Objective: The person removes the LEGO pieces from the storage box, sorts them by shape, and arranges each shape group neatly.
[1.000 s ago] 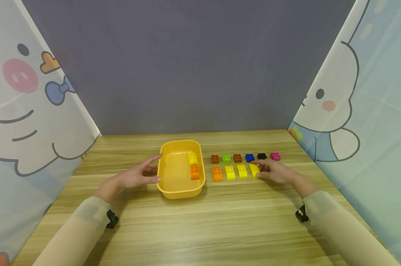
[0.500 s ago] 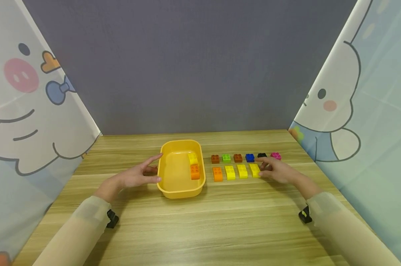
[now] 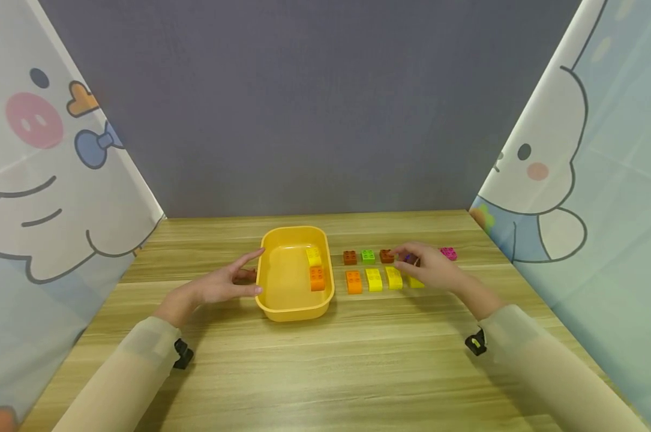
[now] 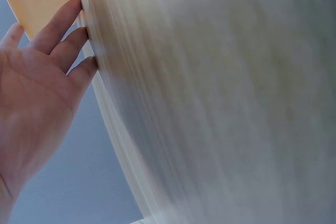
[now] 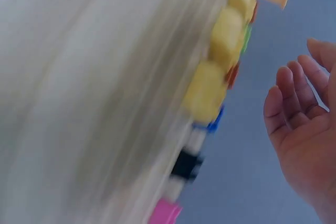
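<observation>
My left hand [image 3: 219, 286] is spread at the left side of a yellow-orange plastic tray [image 3: 294, 315], thumb and index fingertips right at its rim. Inside the tray are a yellow block [image 3: 314, 257] and an orange block [image 3: 317, 279]. With loosely bent fingers and nothing in them, my right hand [image 3: 435, 271] hovers above the toy building blocks on the right. It partly covers the last yellow block [image 3: 416, 283] and hides the black block [image 5: 186, 164] in the head view. The right wrist view shows that one beside a blue block [image 5: 214, 121].
The front row has an orange block [image 3: 354, 282] and yellow blocks [image 3: 393, 278]. Behind it stand two brown blocks [image 3: 349, 257], a green block [image 3: 368, 257] and a pink block [image 3: 448, 254]. A grey panel [image 3: 314, 108] bounds the wooden table [image 3: 303, 372] at the back.
My right hand has left the last yellow block, first drawing slightly right, then moving left over the blue and black blocks. The left hand and the tray have stayed put.
</observation>
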Motion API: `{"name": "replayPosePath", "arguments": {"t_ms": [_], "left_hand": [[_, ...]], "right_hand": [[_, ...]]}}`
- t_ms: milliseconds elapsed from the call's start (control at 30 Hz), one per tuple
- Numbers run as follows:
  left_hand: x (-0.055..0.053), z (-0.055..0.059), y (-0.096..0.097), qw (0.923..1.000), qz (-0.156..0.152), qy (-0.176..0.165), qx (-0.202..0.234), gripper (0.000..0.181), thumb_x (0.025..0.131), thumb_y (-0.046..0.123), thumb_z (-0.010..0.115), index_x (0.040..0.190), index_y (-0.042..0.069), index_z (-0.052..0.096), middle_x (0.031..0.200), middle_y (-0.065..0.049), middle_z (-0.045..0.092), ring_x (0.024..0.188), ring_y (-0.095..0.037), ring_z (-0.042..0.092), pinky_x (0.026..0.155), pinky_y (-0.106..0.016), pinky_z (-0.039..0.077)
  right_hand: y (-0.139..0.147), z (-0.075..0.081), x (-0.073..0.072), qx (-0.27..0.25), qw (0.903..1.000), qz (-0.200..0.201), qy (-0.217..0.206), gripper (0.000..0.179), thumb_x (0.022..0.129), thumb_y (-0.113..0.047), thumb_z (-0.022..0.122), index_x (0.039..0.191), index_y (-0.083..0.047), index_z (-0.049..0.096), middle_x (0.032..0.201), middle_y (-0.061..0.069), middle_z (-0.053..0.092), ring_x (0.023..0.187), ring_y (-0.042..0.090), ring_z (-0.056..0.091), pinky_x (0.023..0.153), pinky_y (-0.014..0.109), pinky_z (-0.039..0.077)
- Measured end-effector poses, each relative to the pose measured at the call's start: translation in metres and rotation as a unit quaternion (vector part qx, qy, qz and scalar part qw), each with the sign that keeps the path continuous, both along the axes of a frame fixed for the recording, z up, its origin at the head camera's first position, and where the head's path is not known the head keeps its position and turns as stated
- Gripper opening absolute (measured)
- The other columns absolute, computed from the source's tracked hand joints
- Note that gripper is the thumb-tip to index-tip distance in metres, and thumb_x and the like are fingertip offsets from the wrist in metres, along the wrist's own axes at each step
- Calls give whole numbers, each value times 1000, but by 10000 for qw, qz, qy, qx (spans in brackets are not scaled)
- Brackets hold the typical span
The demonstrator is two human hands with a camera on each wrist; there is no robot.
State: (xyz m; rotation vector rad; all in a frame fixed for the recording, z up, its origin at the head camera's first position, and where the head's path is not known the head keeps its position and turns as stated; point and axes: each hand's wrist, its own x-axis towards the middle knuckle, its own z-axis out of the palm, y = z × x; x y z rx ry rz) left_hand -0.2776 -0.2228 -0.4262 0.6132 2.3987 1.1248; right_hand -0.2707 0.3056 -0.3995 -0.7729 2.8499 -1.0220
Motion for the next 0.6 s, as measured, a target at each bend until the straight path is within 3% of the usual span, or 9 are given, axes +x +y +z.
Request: {"name": "replayPosePath", "arguments": {"t_ms": [300, 433, 500, 600], "left_hand": [[0, 0, 0, 10000, 19, 7, -5, 102, 104, 42, 77, 178, 34, 7, 166, -30, 48, 154, -51, 47, 122, -69, 44], [-2, -1, 0, 10000, 0, 12, 17, 102, 105, 42, 77, 178, 33, 7, 166, -30, 49, 154, -51, 48, 122, -69, 45], [-2, -2, 0, 10000, -18, 10, 50, 102, 105, 41, 77, 178, 32, 7, 165, -30, 50, 154, -50, 48, 122, -68, 45], [-1, -2, -1, 10000, -36, 21, 84, 102, 104, 40, 77, 178, 30, 7, 164, -31, 50, 154, -50, 48, 121, -68, 46]], "right_hand": [[-77, 13, -12, -85, 9971, 744, -120, 34, 112, -27, 67, 142, -12, 70, 119, 4, 70, 95, 21, 64, 78, 31, 57], [-109, 16, -21, 74, 9935, 1124, -162, 37, 110, -24, 70, 145, -12, 69, 130, 8, 68, 113, 27, 64, 94, 46, 60], [-123, 16, -27, 251, 9908, 1324, -117, 39, 109, -23, 71, 147, -12, 69, 139, 9, 67, 127, 32, 62, 109, 54, 55], [-141, 16, -35, 588, 9855, 1588, -30, 38, 108, -21, 73, 146, -15, 70, 150, 8, 65, 145, 34, 54, 129, 62, 36]]}}
